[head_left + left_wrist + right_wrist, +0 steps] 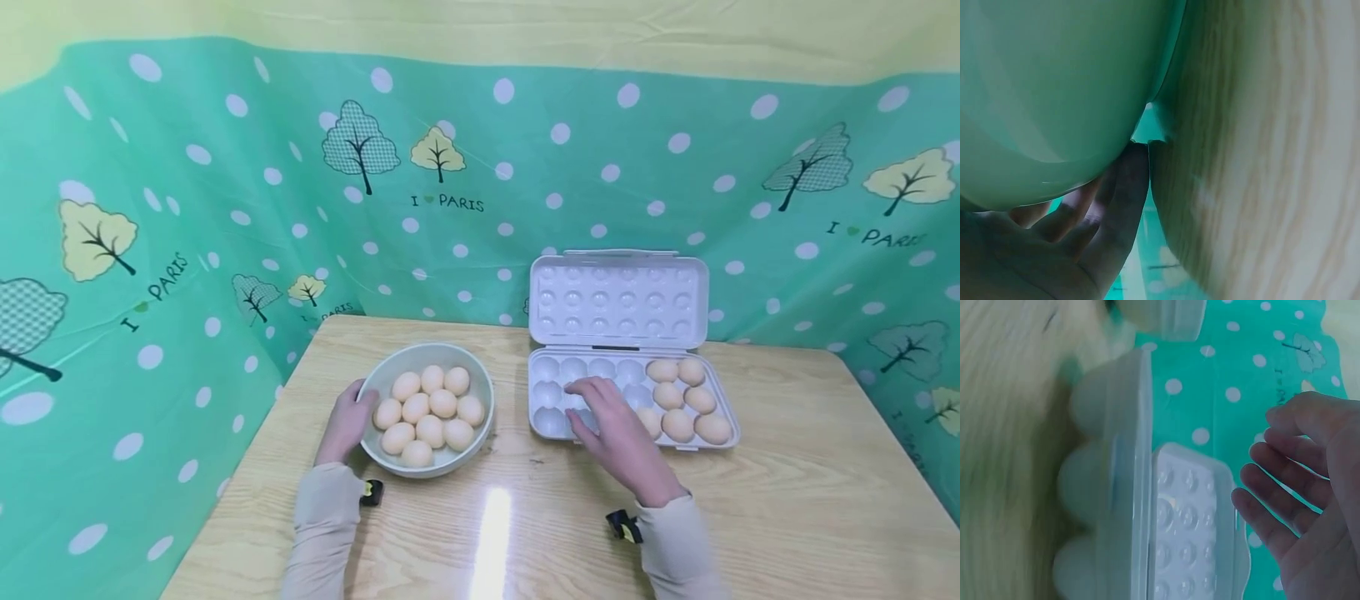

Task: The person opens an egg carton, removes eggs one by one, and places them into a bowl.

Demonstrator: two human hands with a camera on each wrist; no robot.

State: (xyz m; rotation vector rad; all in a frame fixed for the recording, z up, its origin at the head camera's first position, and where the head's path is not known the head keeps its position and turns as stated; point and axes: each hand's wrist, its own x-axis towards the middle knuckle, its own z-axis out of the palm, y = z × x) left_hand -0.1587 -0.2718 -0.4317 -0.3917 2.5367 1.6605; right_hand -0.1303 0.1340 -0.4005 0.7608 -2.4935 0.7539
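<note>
Eggs (415,407) in the round bowl (411,363) sit just beside the left hand (349,422) gripping its side, and well left of the right hand (619,427), which hovers, fingers parted and seemingly empty, over the crosswise egg carton (549,423).

the bare right hand (622,433) hides part of the white plastic egg carton (547,392); the left wrist view crops the round pale-green bowl (1054,94); the right blurs the pale wooden table (1004,456).
</note>
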